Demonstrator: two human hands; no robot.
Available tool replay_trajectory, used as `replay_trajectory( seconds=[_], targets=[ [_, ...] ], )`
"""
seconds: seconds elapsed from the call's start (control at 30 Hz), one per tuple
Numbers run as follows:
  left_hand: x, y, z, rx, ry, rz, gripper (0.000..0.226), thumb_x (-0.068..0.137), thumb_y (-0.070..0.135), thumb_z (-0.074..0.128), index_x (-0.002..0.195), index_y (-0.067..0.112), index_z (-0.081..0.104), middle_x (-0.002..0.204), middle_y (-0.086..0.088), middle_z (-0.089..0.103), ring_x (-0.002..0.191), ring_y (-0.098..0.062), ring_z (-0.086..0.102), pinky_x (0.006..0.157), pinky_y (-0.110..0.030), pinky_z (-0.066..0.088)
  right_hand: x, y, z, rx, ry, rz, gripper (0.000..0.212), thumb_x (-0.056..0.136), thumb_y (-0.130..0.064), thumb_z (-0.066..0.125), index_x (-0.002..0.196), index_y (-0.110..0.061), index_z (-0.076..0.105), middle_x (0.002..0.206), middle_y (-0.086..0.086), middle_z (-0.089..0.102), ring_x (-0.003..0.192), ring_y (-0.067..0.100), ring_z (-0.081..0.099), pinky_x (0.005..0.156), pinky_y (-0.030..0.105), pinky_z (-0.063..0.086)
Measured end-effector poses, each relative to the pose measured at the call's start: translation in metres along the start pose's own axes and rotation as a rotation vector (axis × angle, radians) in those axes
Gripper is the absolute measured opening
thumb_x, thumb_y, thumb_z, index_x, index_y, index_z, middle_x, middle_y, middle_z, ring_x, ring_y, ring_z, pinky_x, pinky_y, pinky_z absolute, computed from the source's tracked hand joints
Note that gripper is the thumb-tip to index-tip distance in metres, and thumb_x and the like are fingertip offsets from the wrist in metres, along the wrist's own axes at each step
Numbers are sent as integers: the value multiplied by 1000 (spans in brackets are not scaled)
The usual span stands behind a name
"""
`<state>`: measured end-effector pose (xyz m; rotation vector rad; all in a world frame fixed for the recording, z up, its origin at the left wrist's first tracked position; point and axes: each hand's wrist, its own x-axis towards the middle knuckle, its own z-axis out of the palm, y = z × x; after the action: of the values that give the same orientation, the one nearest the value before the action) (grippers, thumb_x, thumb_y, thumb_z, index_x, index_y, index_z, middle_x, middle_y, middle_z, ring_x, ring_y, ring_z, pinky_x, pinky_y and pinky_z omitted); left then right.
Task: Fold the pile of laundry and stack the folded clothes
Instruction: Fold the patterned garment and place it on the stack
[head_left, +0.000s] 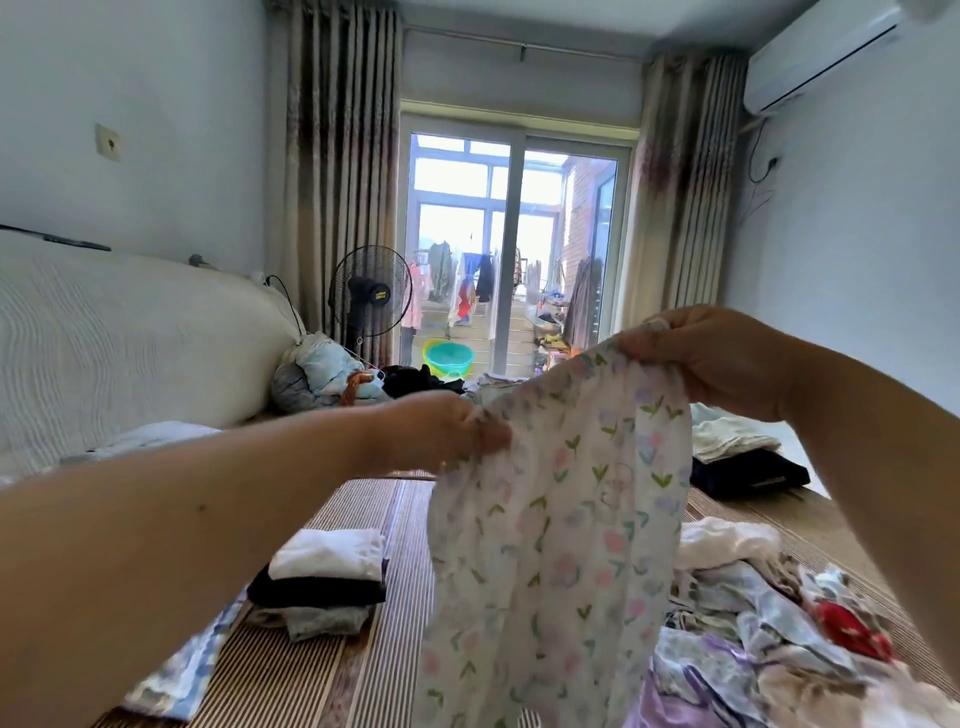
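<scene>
A white garment with a floral print (561, 525) hangs in the air in front of me, held by its top edge. My left hand (447, 431) pinches its left corner. My right hand (711, 358) grips the right corner, a little higher. Below on the left, a stack of folded clothes (324, 582) lies on the striped bed mat, white on top, black and grey beneath. The unfolded laundry pile (769, 623) spreads over the mat at the lower right, with pale, lilac and red pieces.
A padded white headboard (104, 343) runs along the left. More folded clothes, dark and pale, (737, 462) lie at the far right of the bed. A bundle of clothes (322, 374), a standing fan (370, 296) and a glass balcony door (514, 249) are beyond.
</scene>
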<state>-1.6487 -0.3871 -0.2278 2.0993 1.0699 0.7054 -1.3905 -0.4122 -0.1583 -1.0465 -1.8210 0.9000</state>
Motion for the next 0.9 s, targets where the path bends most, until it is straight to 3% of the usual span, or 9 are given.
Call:
replay_trajectory(
  seconds=[0.1, 0.23, 0.33, 0.4, 0.57, 0.63, 0.7, 0.77, 0.9],
  targets=[
    [9, 25, -34, -12, 93, -9, 50, 78, 50, 59, 86, 1, 69, 87, -13, 71, 73, -22, 66, 74, -31, 54, 16, 6, -13, -77, 112, 81, 16, 93, -19, 58, 87, -8, 68, 78, 7, 72, 69, 19, 68, 65, 32, 59],
    [37, 69, -73, 304, 370, -46, 26, 90, 41, 61, 92, 17, 72, 86, -6, 72, 71, -16, 66, 70, -27, 57, 47, -8, -18, -101, 266, 61, 15, 94, -17, 59, 92, -6, 68, 82, 12, 70, 63, 20, 68, 52, 26, 55],
    [56, 99, -95, 445, 524, -36, 33, 91, 40, 61, 101, 11, 72, 87, -5, 69, 73, -15, 63, 65, -25, 53, 73, -26, -19, -159, 396, 6, 20, 94, -18, 59, 106, -4, 66, 86, 6, 67, 68, 16, 63, 59, 26, 55],
    [67, 110, -105, 559, 580, -50, 39, 91, 40, 61, 105, 5, 70, 94, -10, 70, 84, -21, 65, 74, -30, 54, 90, -36, -19, -227, 451, -2, 25, 93, -19, 59, 111, -2, 64, 80, 1, 60, 64, 11, 55, 61, 23, 48],
    [97, 116, -113, 585, 664, -136, 20, 84, 25, 66, 90, 6, 67, 77, -8, 62, 62, -21, 58, 60, -25, 49, 121, -44, -12, -235, 543, 28, 10, 87, -17, 62, 80, -10, 59, 82, 7, 61, 82, 23, 60, 81, 39, 55],
    [103, 112, -112, 524, 597, -155, 23, 84, 28, 70, 91, 6, 67, 81, -13, 66, 64, -23, 57, 62, -28, 52, 131, -41, -4, -184, 553, 32, 12, 87, -16, 62, 87, -4, 63, 94, 16, 69, 87, 30, 68, 83, 48, 57],
    [103, 105, -114, 556, 493, -163, 34, 86, 32, 69, 104, 3, 70, 90, -14, 69, 69, -22, 58, 69, -31, 56, 136, -35, 1, -172, 528, 33, 15, 88, -15, 62, 92, -2, 65, 98, 20, 70, 88, 34, 69, 81, 52, 57],
    [96, 98, -119, 654, 435, -145, 27, 92, 25, 63, 112, 8, 69, 94, -10, 69, 74, -22, 61, 72, -31, 55, 130, -32, -4, -224, 434, 13, 12, 91, -20, 61, 86, -9, 64, 91, 11, 69, 86, 28, 68, 84, 45, 57],
    [78, 84, -134, 739, 405, -41, 19, 92, 17, 59, 109, 16, 69, 98, -4, 66, 99, -24, 61, 85, -33, 47, 105, -31, -22, -149, -5, -119, 24, 97, -26, 50, 99, -7, 65, 91, 7, 70, 88, 24, 69, 77, 34, 57]
  ],
)
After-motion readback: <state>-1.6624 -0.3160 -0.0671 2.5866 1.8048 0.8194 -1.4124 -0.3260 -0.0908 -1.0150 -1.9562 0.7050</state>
